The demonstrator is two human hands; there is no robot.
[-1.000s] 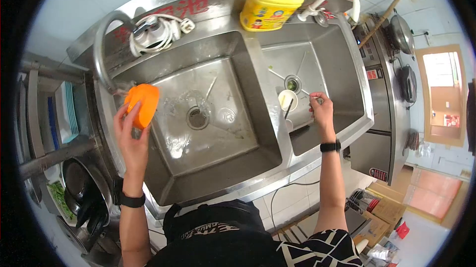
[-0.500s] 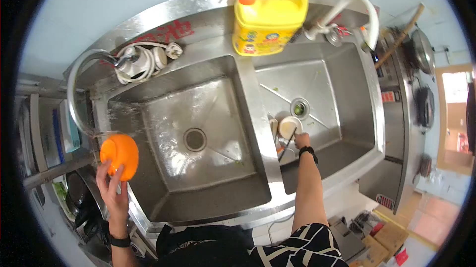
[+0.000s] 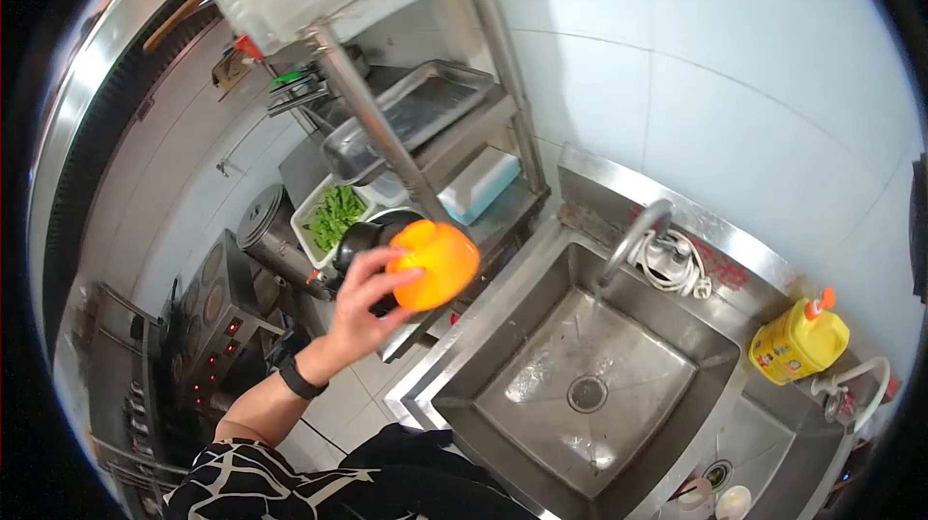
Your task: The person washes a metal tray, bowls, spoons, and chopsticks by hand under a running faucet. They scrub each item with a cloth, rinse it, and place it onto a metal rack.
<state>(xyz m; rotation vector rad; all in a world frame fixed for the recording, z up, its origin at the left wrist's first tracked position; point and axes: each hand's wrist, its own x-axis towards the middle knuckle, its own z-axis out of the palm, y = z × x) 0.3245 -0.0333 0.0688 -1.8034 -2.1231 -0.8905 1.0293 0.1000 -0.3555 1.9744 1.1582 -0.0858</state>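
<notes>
My left hand point(image 3: 365, 312) is closed on an orange bowl point(image 3: 435, 264), its fingers and thumb gripping one side. The bowl is tilted and held up in the air, left of the sink and in front of the metal rack. Its inside is turned away from me. To its right lies the left sink basin point(image 3: 522, 387), with a curved metal faucet point(image 3: 638, 235) over it. In the right basin point(image 3: 764, 438), a pale cup point(image 3: 694, 496) and another small light dish point(image 3: 733, 503) sit near the drain. My right hand is out of view.
A metal rack point(image 3: 387, 138) with trays stands beyond the bowl. Behind my hand are a white tub of green leaves point(image 3: 333, 218) and a stove point(image 3: 217, 312) with red lights. A yellow jug point(image 3: 800, 339) stands at the sink's back ledge, near a coiled white hose point(image 3: 677, 269).
The view has swung left, from above the sink to the rack and stove. My left hand has carried the orange bowl away from the sink's edge. My right hand has left the view.
</notes>
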